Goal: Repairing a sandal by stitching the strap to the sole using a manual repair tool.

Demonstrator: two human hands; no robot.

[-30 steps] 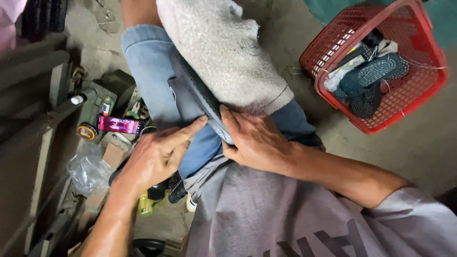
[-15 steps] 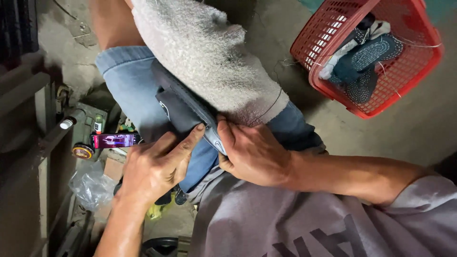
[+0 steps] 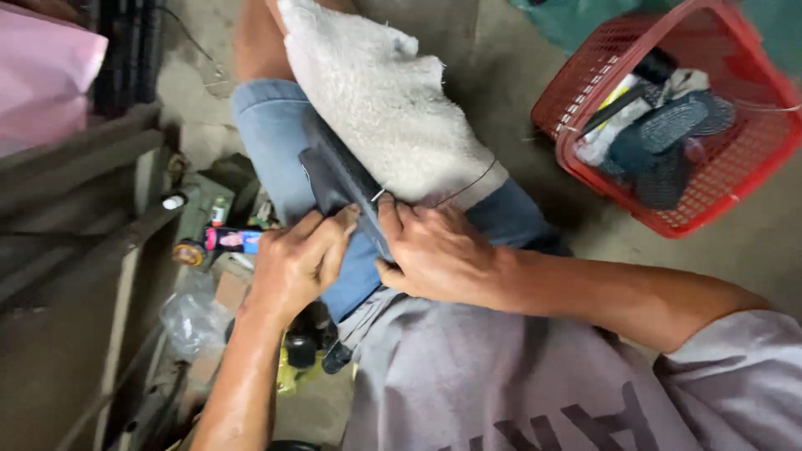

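Dark piece: a flat, dark grey-blue strip (image 3: 338,179), perhaps a shoe sole or upper, lies along the person's thigh, wedged between the blue denim shorts (image 3: 271,138) and the white towel (image 3: 388,113).
Long axis: it runs from upper left to lower right in the view, along the thigh; the far end points toward the knee, the near end toward the person's body, where both hands meet it.
Needle: a thin, pale metal pin (image 3: 378,195) sticks out at the strip's edge, just above the fingertips. A fine thread (image 3: 472,182) trails from there across the towel's lower edge.
Left hand: the left hand (image 3: 296,263) presses on the strip's near end with fingers bent; thumb and forefinger are drawn narrow at the edge, though whether they pinch the needle cannot be told.
Right hand: the right hand (image 3: 434,255) lies over the strip's lower end, fingers closed down on it and holding it against the thigh.
Towel: rough and off-white, it is draped over the thigh and covers the strip's right side.
Red basket: a red plastic mesh basket (image 3: 585,92) stands on the concrete floor to the right, well apart from the hands. In it lie dark blue shoe soles (image 3: 668,134), tread up, with some white and yellow bits.
Left clutter: small bottles and tins (image 3: 213,242) and a crumpled clear plastic bag (image 3: 192,321) sit beside the left forearm.
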